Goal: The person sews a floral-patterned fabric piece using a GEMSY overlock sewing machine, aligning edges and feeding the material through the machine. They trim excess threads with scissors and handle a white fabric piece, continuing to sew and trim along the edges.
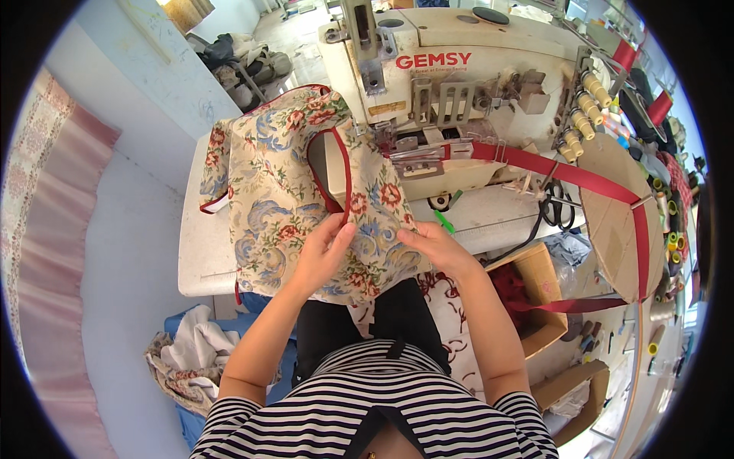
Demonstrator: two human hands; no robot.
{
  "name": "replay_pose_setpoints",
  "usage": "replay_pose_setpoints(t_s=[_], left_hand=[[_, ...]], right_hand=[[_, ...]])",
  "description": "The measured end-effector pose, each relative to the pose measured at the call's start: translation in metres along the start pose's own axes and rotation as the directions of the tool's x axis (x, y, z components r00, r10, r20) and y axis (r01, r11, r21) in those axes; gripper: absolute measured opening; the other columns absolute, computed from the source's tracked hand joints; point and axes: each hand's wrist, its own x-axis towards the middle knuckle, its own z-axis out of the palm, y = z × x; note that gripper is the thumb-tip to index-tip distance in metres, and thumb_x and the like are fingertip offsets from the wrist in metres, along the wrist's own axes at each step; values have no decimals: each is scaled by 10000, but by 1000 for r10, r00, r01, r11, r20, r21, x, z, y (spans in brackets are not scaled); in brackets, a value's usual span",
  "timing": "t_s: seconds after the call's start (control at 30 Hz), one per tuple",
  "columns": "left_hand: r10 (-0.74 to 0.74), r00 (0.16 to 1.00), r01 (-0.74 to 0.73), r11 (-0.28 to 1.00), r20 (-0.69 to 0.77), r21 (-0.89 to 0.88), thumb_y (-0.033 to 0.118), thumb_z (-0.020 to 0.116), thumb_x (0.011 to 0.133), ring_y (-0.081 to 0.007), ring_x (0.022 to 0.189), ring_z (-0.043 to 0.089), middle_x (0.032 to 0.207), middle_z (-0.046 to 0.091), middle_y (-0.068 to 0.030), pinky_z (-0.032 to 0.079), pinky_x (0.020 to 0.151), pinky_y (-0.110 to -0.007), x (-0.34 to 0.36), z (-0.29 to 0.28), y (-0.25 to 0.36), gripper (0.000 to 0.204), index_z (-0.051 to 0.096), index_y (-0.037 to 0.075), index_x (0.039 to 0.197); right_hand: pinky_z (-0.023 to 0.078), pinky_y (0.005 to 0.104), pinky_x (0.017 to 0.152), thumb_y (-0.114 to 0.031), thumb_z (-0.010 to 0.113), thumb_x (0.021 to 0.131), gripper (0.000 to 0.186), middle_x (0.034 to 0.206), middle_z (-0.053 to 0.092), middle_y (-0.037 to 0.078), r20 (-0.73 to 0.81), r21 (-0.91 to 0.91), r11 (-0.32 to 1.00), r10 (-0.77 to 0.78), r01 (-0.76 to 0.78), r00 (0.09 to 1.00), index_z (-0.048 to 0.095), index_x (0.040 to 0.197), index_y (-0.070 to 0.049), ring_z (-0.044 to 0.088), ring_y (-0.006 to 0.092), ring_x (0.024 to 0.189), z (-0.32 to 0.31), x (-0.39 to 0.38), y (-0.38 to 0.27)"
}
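Note:
A cream floral-patterned garment [275, 176] with red bound edges lies over the sewing machine's white table and hangs toward my lap. My left hand [325, 249] grips it just below the red-edged armhole, thumb on top. At the garment's right side my right hand [437, 243] pinches the cloth between thumb and fingers. The white sewing machine [489, 69] stands beyond, its needle area beside the garment's upper right edge. A red binding strip [550, 164] runs into the metal folder [420, 157] at the machine's front.
Black-handled scissors [562, 206] and a green tool [443, 222] lie right of the garment. Thread cones [585, 107] stand by the machine. A cardboard box [535, 283] with red strip sits below right. Fabric [199, 352] is heaped at lower left, near a wall [138, 229].

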Motion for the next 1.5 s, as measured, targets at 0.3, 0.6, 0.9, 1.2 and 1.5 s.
replay_pose_setpoints(t_s=[0.3, 0.6, 0.9, 1.2, 1.5], left_hand=[[82, 997, -79, 933, 5, 351, 224, 487, 967, -113, 633, 467, 686, 546, -65, 410, 606, -261, 22, -22, 12, 237, 542, -7, 967], [188, 981, -138, 862, -54, 487, 224, 507, 952, -186, 637, 552, 714, 600, -111, 442, 620, -293, 58, -32, 18, 241, 558, 0, 1027], [409, 868, -142, 748, -282, 648, 165, 602, 877, -233, 845, 589, 950, 584, -110, 468, 732, -304, 24, -69, -16, 216, 597, 20, 1038], [-128, 989, 54, 784, 76, 618, 167, 680, 821, -180, 704, 560, 765, 555, -77, 456, 634, -292, -84, -83, 8, 211, 577, 18, 928], [464, 886, -272, 536, -9, 799, -10, 590, 813, -289, 945, 584, 1023, 600, -128, 464, 823, -351, -28, -76, 85, 239, 613, 34, 1047]], right_hand=[[422, 286, 916, -293, 550, 936, 433, 1180, 581, 59, -3, 60, 993, 98, -97, 995, 522, 1229, 25, 540, 125, 1048, -1, -12, 8], [412, 307, 938, -358, 517, 944, 474, 1190, 574, 61, -5, 236, 968, 90, -86, 996, 502, 1254, 1, 518, 139, 1103, -5, -6, 12], [419, 307, 913, -420, 558, 911, 540, 1144, 585, 58, -164, 155, 987, 74, -49, 984, 516, 1232, 11, 525, 128, 1070, 9, -1, -4], [445, 290, 876, -362, 626, 877, 543, 1134, 597, 51, -182, 304, 951, 4, 52, 983, 490, 1253, 5, 563, 130, 1009, 19, 11, -3], [502, 273, 729, -352, 552, 924, 412, 1027, 629, 34, -144, 65, 997, -18, 27, 989, 568, 1159, -14, 596, 107, 865, 27, 15, -2]])
